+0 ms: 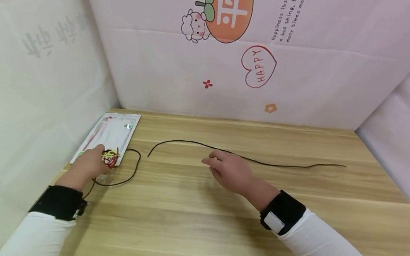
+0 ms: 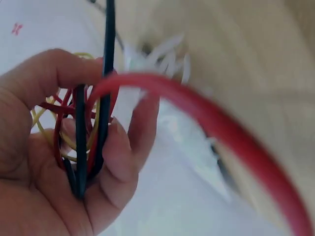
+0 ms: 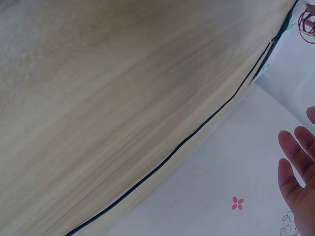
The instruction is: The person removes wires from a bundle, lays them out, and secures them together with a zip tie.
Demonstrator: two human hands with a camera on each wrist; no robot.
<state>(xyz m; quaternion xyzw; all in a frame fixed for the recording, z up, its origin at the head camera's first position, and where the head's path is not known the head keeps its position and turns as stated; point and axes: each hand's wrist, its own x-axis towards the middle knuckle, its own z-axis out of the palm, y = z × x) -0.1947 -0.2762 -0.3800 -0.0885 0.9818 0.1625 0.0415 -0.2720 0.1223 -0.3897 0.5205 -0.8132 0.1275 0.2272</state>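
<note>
My left hand (image 1: pixel 90 164) holds a coiled bundle of red, yellow and black wires (image 1: pixel 110 157) at the left of the table. In the left wrist view, the fingers and thumb curl round the wire bundle (image 2: pixel 81 140), and a red strand (image 2: pixel 211 113) loops out close to the camera. A black wire loop (image 1: pixel 139 163) trails from the bundle's side onto the wood. Another black wire (image 1: pixel 185 141) lies stretched in a long wavy line across the table. Near its middle is my right hand (image 1: pixel 232 171), holding nothing; in the right wrist view its fingers (image 3: pixel 295 150) are spread.
A white plastic pouch (image 1: pixel 116 129) with printing lies at the table's back left, partly behind my left hand. White printed cloth walls (image 1: pixel 151 68) stand along the back and both sides of the wooden table (image 1: pixel 179 225).
</note>
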